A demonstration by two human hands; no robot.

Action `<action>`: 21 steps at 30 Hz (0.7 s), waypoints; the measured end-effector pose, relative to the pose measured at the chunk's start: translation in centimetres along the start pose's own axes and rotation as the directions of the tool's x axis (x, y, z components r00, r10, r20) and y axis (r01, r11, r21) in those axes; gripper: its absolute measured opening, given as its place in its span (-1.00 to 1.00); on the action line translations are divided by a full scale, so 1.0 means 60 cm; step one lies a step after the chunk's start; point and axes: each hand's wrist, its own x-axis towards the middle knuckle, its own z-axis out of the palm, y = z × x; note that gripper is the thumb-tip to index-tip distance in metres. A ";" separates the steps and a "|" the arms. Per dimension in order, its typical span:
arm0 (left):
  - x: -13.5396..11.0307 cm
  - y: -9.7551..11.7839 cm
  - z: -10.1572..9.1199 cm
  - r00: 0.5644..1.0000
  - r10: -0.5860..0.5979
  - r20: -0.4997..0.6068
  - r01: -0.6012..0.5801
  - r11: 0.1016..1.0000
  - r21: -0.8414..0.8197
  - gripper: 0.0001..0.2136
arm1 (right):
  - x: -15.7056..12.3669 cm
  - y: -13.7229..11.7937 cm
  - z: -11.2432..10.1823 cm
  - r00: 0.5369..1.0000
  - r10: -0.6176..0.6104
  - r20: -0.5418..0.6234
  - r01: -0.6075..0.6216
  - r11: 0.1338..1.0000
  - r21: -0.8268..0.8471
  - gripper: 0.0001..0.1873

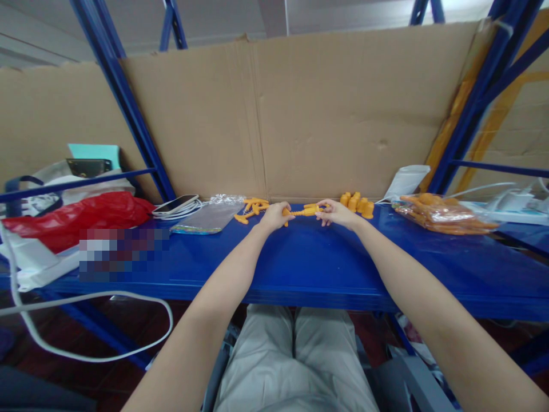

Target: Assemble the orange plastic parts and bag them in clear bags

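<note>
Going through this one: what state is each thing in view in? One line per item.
Left hand: closed on the orange piece's near end
Right hand: closed on its other end
Orange piece: held between both hands
Clear plastic bag: lying flat
Phone: lying down, screen dark
Red bag: crumpled
Right-hand plastic bag: filled with orange parts
White cable: loosely looped

I can read no text, label, brand, number or sign anywhere in view. Any marking on the orange piece (306, 212) I hold is too small to make out. The patch (122, 254) at the left of the blue table (317, 260) is pixelated and unreadable.
</note>
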 end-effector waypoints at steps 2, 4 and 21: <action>0.000 0.000 0.001 0.999 0.027 -0.024 -0.026 1.000 0.016 -0.86 | -0.001 0.000 0.000 1.000 0.016 0.018 -0.016 1.000 -0.016 -0.80; 0.000 0.000 0.001 0.998 0.048 -0.035 -0.047 0.998 0.032 -0.86 | -0.001 -0.003 0.002 0.997 0.072 0.028 -0.071 0.997 -0.042 -0.69; -0.002 0.003 0.000 0.992 0.112 -0.053 -0.109 0.993 0.053 -0.87 | -0.009 -0.014 0.004 0.982 0.179 0.067 -0.176 0.983 -0.044 -0.65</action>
